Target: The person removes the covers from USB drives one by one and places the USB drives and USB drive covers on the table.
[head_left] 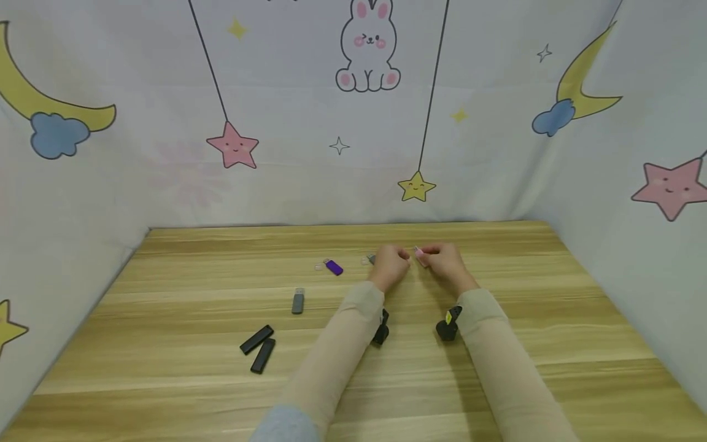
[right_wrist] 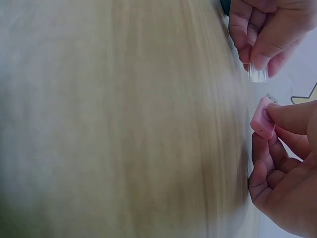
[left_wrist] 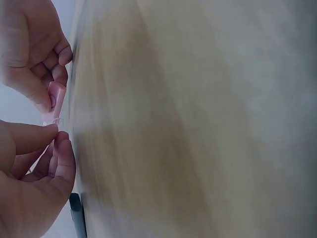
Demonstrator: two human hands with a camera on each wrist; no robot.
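Between the thumb and fingers of my right hand [head_left: 446, 265] is a pink USB flash drive [right_wrist: 262, 119], its metal plug bare and pointing toward the other hand. My left hand [head_left: 389, 267] pinches a small clear cap [right_wrist: 258, 75]. In the right wrist view a short gap separates cap and plug. Partly hidden behind the left hand lies a dark grey-green flash drive [head_left: 372, 259], with a clear cap [head_left: 364, 261] beside it. A purple flash drive [head_left: 334, 267] lies further left, uncapped, its clear cap [head_left: 318, 267] next to it.
Nearer on the wooden table [head_left: 166, 319] lies a grey flash drive [head_left: 298, 302] with a clear end. Two black sticks [head_left: 256, 339] rest close together at the front left. A patterned white cloth [head_left: 298, 190] hangs behind the table and at both sides.
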